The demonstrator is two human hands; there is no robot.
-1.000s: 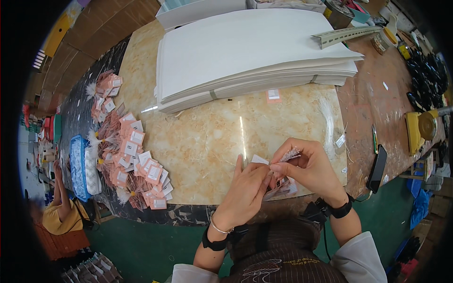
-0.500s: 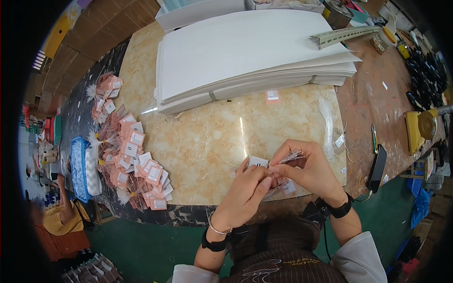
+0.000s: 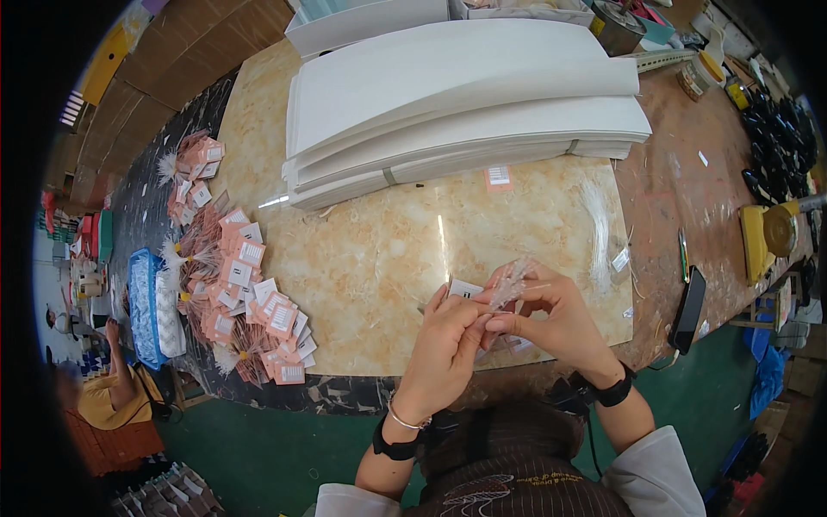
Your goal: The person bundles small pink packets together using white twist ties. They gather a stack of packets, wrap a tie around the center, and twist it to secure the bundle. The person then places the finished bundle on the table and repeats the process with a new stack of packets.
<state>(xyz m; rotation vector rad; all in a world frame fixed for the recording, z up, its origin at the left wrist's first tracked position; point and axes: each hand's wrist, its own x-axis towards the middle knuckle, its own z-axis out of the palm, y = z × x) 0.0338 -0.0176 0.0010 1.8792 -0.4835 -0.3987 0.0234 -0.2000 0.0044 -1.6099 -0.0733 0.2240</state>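
Above the near edge of the marbled board, my two hands are close together with fingertips almost meeting. My left hand (image 3: 444, 345) is closed round hang tags; one white tag (image 3: 465, 289) pokes out past its fingers. My right hand (image 3: 551, 319) pinches a bunch of thin clear plastic strings (image 3: 514, 283), whose loose ends fan upward. The fingers partly hide the lower tags and the spot where strings and tags meet. On the board's left lies a heap of pink and white tags (image 3: 237, 274), tied in bunches with the same clear strings.
A strapped stack of white card sheets (image 3: 413, 103) lies at the back, its upper sheets bowed up. Nearby are a single pink tag (image 3: 498, 177), loose clear strings (image 3: 596, 228), a phone (image 3: 687, 310) and a pen (image 3: 684, 254). A person in yellow (image 3: 116, 392) is at far left.
My hands have drawn closer together, and the string ends now stand up and spread wider. The upper white sheets have lifted and bowed, covering part of the perforated metal strip.
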